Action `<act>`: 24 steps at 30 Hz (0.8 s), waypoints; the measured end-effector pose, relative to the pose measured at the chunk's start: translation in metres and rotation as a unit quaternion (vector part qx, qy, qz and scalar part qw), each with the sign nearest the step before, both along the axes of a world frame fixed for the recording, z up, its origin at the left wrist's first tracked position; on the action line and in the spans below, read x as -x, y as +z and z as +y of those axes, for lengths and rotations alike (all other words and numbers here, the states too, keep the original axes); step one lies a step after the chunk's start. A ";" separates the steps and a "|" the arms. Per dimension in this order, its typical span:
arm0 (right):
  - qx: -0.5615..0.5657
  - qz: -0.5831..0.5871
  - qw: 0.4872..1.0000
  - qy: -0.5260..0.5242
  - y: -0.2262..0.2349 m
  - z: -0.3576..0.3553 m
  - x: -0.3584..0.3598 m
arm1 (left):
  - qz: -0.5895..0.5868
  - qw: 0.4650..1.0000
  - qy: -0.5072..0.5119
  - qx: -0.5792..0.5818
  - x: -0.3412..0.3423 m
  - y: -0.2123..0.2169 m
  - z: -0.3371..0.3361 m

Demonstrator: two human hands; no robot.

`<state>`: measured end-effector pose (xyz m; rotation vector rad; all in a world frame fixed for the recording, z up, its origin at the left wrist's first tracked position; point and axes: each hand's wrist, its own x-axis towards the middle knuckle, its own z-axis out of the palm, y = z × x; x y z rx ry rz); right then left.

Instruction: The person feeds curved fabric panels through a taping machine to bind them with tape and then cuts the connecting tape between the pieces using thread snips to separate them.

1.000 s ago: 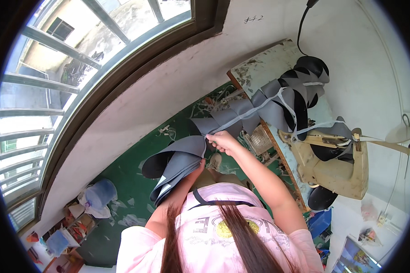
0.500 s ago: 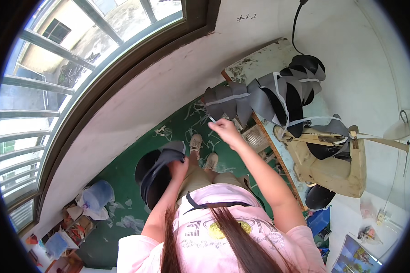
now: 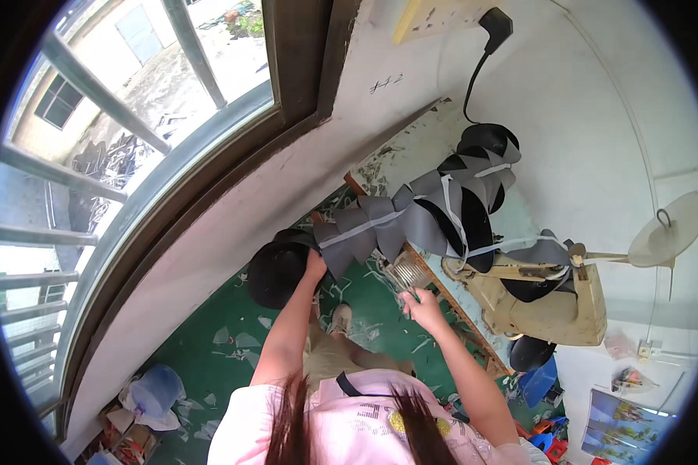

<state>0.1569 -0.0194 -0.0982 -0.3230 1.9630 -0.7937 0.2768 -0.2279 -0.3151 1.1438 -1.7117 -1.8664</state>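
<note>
Grey pieces (image 3: 388, 231), taped in a row, slanted across the left edge of the surface (image 3: 407, 143) toward your left hand (image 3: 316, 267), the nearer one, its grip closed on dark pieces (image 3: 275, 273); your right hand (image 3: 423, 305) pinched a small tool (image 3: 405, 302).

Bench (image 3: 402, 152): pale, worn top, dark stains and chipped patches toward the far-left corner, brown wooden edge (image 3: 461, 311). Stood angled in the corner between two walls. Chain of grey and black curved pieces (image 3: 442, 209) lay along the top, white tape (image 3: 360, 230) running over it; near end overhung the edge, above the floor. Cream machine (image 3: 570, 314) sat on the right part of the bench, just beside the chain.

Floor (image 3: 209, 368): green, littered. Pale scraps (image 3: 246, 339) lay scattered, several near the wall. Beige shoe (image 3: 341, 318) stood on it. Bluish container (image 3: 157, 389) was at lower left; couldn't tell if it touched the floor directly.
</note>
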 end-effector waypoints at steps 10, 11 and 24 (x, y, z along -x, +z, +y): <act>0.199 0.457 0.852 0.159 0.051 -0.127 0.000 | 0.244 0.900 0.006 -0.362 -0.011 0.130 0.034; 0.217 0.473 0.839 0.158 0.045 -0.130 -0.004 | 0.273 0.871 0.010 -0.407 -0.013 0.153 0.035; 0.262 0.491 0.831 -0.029 0.027 -0.108 -0.044 | 0.220 0.771 0.008 -0.597 -0.035 0.213 0.036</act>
